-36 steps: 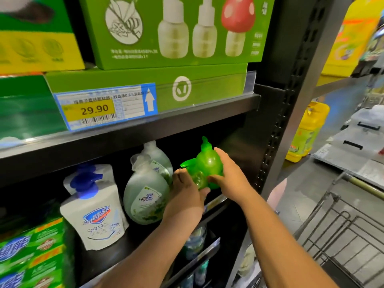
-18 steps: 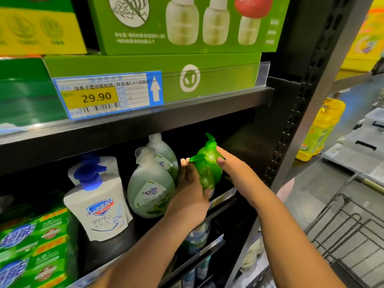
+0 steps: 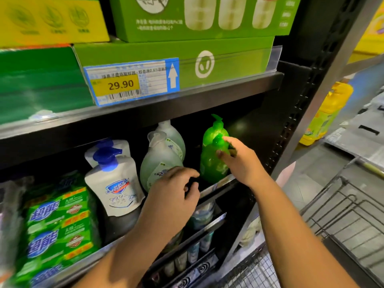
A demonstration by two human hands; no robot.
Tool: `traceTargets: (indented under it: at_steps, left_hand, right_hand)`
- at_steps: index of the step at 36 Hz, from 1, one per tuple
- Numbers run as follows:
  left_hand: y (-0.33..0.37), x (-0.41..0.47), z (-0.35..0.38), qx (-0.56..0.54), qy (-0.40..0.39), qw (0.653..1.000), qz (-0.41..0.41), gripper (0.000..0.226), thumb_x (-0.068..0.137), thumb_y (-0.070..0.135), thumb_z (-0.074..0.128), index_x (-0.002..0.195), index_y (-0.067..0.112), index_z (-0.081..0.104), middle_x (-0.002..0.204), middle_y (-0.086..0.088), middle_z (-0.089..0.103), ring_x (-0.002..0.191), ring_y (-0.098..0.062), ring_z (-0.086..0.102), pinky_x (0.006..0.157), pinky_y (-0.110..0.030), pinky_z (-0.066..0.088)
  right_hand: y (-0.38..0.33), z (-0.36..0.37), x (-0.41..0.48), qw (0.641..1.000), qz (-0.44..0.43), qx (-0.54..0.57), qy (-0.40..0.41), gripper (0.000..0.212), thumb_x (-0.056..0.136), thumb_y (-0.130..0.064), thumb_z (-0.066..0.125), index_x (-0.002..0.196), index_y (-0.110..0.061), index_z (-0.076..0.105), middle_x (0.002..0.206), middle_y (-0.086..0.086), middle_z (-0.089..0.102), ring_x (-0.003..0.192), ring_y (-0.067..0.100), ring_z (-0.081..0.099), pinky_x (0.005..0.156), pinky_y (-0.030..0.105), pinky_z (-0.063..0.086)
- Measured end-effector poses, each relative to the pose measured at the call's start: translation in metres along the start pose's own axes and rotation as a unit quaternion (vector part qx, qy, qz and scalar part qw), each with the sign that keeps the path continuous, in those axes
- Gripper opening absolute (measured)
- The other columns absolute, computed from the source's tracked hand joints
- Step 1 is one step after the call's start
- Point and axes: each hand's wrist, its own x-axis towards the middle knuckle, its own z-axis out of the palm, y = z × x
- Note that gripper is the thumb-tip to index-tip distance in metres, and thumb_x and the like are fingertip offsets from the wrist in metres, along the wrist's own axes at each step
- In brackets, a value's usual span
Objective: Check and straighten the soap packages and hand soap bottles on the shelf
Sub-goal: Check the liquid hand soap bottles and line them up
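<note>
Two bright green pump bottles stand upright at the right end of the shelf, the front one hiding most of the rear one. My right hand touches the front bottle, index finger at its pump and thumb on its body. My left hand hovers loosely curled and holds nothing, in front of two pale green hand soap bottles. Further left stand white hand soap bottles with blue pumps and stacked green soap packages.
The shelf above carries green boxes and a 29.90 price tag. A black upright post closes the shelf's right end. A wire cart is at lower right, and yellow bottles stand on the neighbouring shelf.
The tilted green bottle that both hands held now stands upright in front of the other green one. My left hand has let go and drawn back to the left.
</note>
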Motion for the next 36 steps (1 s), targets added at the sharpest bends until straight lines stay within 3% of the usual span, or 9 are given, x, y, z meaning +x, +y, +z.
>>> traceTargets:
  at_steps: [2, 7, 10, 14, 21, 26, 30, 33, 36]
  left_hand:
    - [-0.011, -0.008, -0.008, 0.02, 0.073, 0.997, 0.007, 0.017, 0.081, 0.011, 0.074, 0.095, 0.016, 0.065, 0.092, 0.008, 0.056, 0.082, -0.006, 0.051, 0.073, -0.021, 0.043]
    - [-0.027, -0.006, -0.019, -0.009, 0.213, 0.975, -0.067, 0.05, 0.068, 0.004, 0.085, 0.105, 0.006, 0.051, 0.112, -0.008, 0.044, 0.106, -0.028, 0.05, 0.095, -0.039, 0.045]
    - [-0.024, 0.003, -0.02, -0.058, 0.162, 0.974, -0.146, 0.076, 0.073, 0.01, 0.083, 0.135, 0.006, 0.041, 0.136, -0.016, 0.041, 0.123, -0.035, 0.046, 0.104, -0.047, 0.04]
    - [-0.018, 0.021, -0.02, -0.003, 0.061, 0.982, -0.178, 0.097, 0.084, 0.026, 0.076, 0.155, 0.017, 0.01, 0.155, -0.013, 0.031, 0.133, -0.027, 0.031, 0.102, -0.025, 0.021]
    - [-0.019, 0.033, -0.024, 0.06, 0.019, 0.974, -0.217, 0.089, 0.086, 0.034, 0.073, 0.153, 0.016, 0.016, 0.151, -0.013, 0.04, 0.128, -0.037, 0.047, 0.099, -0.038, 0.035]
    - [-0.015, 0.03, -0.026, 0.126, 0.037, 0.965, -0.227, 0.086, 0.085, 0.04, 0.073, 0.147, 0.008, 0.022, 0.137, -0.021, 0.051, 0.121, -0.038, 0.054, 0.096, -0.043, 0.042]
    - [-0.011, 0.036, -0.034, 0.137, 0.035, 0.956, -0.257, 0.081, 0.083, 0.04, 0.075, 0.14, 0.007, 0.027, 0.128, -0.021, 0.057, 0.117, -0.04, 0.056, 0.091, -0.045, 0.046]
    - [-0.008, 0.034, -0.035, 0.124, 0.034, 0.957, -0.26, 0.078, 0.082, 0.036, 0.078, 0.137, 0.006, 0.031, 0.122, -0.021, 0.059, 0.115, -0.04, 0.058, 0.091, -0.043, 0.046]
    - [-0.008, 0.029, -0.034, 0.117, 0.02, 0.958, -0.262, 0.072, 0.082, 0.03, 0.079, 0.133, 0.005, 0.035, 0.121, -0.018, 0.059, 0.115, -0.036, 0.058, 0.091, -0.04, 0.046]
  right_hand:
    - [-0.006, 0.006, -0.009, 0.999, -0.028, -0.016, 0.015, 0.031, 0.098, -0.009, 0.059, 0.128, -0.012, 0.058, 0.115, 0.0, 0.061, 0.098, 0.006, 0.057, 0.084, 0.012, 0.044]
    - [-0.009, 0.02, -0.015, 0.996, -0.078, 0.002, 0.046, 0.036, 0.085, -0.009, 0.076, 0.118, -0.01, 0.063, 0.105, -0.001, 0.067, 0.092, 0.008, 0.062, 0.086, 0.023, 0.053]
    - [-0.005, 0.015, -0.012, 0.996, -0.057, -0.062, 0.025, 0.04, 0.087, -0.029, 0.075, 0.124, -0.022, 0.061, 0.109, -0.014, 0.063, 0.096, 0.002, 0.058, 0.084, 0.011, 0.047]
    - [-0.002, 0.011, -0.005, 0.994, -0.029, -0.104, 0.032, 0.057, 0.078, -0.052, 0.075, 0.126, -0.025, 0.06, 0.115, 0.003, 0.064, 0.104, 0.021, 0.062, 0.088, 0.035, 0.051]
    - [-0.002, 0.016, -0.009, 0.989, -0.001, -0.079, 0.121, 0.078, 0.078, -0.027, 0.084, 0.143, -0.014, 0.043, 0.132, 0.008, 0.056, 0.119, 0.027, 0.053, 0.094, 0.032, 0.038]
    - [-0.032, 0.031, -0.015, 0.912, -0.216, -0.233, 0.26, 0.038, 0.063, 0.009, 0.08, 0.098, -0.004, 0.07, 0.091, 0.015, 0.066, 0.085, 0.037, 0.059, 0.076, 0.039, 0.044]
    - [-0.051, 0.057, -0.001, 0.954, -0.227, -0.134, 0.146, 0.029, 0.08, 0.001, 0.073, 0.109, -0.001, 0.07, 0.104, 0.02, 0.068, 0.098, 0.038, 0.065, 0.092, 0.033, 0.043]
    - [-0.053, 0.075, 0.019, 0.989, -0.128, -0.069, 0.014, 0.054, 0.089, -0.018, 0.073, 0.136, -0.002, 0.052, 0.127, 0.019, 0.06, 0.117, 0.033, 0.057, 0.094, 0.026, 0.042]
    - [-0.06, 0.088, 0.031, 0.996, -0.032, 0.055, -0.058, 0.066, 0.088, -0.009, 0.071, 0.146, -0.003, 0.04, 0.136, 0.015, 0.056, 0.122, 0.023, 0.058, 0.086, 0.012, 0.039]
